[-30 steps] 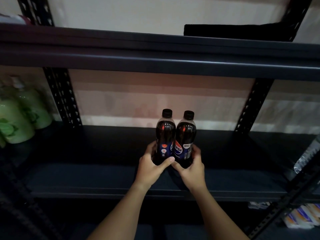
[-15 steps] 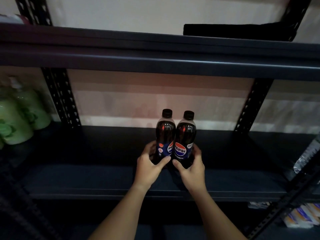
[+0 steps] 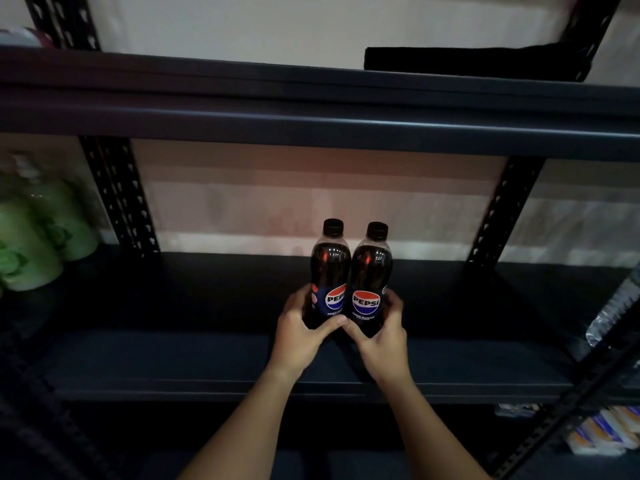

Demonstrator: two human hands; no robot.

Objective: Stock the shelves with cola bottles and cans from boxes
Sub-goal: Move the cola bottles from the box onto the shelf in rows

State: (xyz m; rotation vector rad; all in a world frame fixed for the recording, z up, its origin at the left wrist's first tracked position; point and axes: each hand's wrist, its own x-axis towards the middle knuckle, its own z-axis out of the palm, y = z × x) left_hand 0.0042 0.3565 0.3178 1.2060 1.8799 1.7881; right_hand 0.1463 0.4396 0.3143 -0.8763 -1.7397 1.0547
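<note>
Stocking looks barely begun: my left hand (image 3: 300, 336) and right hand (image 3: 382, 337) each grip one upright cola bottle, left bottle (image 3: 329, 271) touching right bottle (image 3: 371, 275), mid-shelf (image 3: 173, 358), with much room unfilled.

Dim, shadowy shelf (image 3: 207, 358), brighter back wall (image 3: 311, 188), blurred, warped edges, glints on bottles (image 3: 349, 271)
</note>
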